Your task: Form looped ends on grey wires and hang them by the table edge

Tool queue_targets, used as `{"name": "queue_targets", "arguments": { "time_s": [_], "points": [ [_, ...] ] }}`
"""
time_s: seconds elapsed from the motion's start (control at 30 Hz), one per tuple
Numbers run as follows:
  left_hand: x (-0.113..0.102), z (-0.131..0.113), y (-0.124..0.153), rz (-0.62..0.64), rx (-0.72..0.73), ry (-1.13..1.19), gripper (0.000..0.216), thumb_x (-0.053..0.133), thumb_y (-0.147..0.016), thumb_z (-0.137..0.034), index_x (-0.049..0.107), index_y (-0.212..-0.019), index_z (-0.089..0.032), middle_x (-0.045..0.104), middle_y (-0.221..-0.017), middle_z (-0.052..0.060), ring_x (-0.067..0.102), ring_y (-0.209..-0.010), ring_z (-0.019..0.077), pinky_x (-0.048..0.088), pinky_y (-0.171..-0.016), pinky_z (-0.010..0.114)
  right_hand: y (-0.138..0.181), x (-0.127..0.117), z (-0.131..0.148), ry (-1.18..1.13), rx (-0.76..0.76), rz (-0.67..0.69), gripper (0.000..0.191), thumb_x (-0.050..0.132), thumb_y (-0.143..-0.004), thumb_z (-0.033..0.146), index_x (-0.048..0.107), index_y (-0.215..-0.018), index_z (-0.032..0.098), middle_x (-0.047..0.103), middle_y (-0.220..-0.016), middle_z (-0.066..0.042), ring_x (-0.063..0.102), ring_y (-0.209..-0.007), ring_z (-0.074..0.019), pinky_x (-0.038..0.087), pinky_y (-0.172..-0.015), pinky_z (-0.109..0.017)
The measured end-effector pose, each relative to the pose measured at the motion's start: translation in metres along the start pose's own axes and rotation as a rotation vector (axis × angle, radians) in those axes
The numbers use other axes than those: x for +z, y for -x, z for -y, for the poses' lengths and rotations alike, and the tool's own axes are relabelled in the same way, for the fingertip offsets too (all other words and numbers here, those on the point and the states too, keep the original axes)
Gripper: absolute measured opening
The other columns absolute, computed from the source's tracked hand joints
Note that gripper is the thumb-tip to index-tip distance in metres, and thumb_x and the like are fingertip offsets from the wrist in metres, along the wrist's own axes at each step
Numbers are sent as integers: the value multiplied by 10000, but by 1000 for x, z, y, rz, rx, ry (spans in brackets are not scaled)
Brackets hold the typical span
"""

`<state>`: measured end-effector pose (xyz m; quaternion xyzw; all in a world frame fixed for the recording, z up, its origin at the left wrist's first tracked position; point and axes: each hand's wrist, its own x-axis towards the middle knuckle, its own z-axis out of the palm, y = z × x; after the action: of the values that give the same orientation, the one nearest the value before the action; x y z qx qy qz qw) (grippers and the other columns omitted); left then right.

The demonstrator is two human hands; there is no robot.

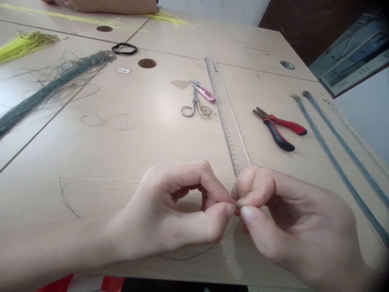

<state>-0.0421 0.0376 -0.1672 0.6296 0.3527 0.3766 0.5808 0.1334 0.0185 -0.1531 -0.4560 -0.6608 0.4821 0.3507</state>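
Note:
Both hands meet near the front edge of the table, fingertips nearly touching. My left hand (pixel 185 207) is closed in a pinch of thumb and forefinger on a thin dark thread (pixel 194 258), which hangs in a loop below. Pinched just beside it, my right hand (pixel 282 219) grips the same small spot of thread; any tiny piece between the fingertips is too small to make out. A clear ruler (pixel 226 117) lies just beyond the hands. Farther right rest flat-jaw pliers (pixel 278 127) with red and black handles.
Small scissors (pixel 196 106) and pink thread snips (pixel 205 91) lie left of the ruler. A thick bundle of blue-green threads (pixel 60 87) is at left, yellow threads (pixel 24 44) behind it. Thinner blue-green strands (pixel 337 158) run along the right. A tape roll (pixel 287 65) sits far right.

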Motion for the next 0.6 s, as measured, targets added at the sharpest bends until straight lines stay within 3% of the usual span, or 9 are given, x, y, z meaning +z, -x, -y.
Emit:
{"name": "queue_targets", "arguments": {
  "time_s": [0.6],
  "points": [
    [0, 2, 0, -6, 37, -51, 94, 579, -720, -99, 571, -641, -149, 571, -566, -14, 518, -510, 83, 434, -478, 191, -3, 2, 2, 14, 9, 3, 156, 539, -723, 86, 465, -635, 192, 522, -613, 50, 519, -539, -67, 465, -479, -171]
  ]
}}
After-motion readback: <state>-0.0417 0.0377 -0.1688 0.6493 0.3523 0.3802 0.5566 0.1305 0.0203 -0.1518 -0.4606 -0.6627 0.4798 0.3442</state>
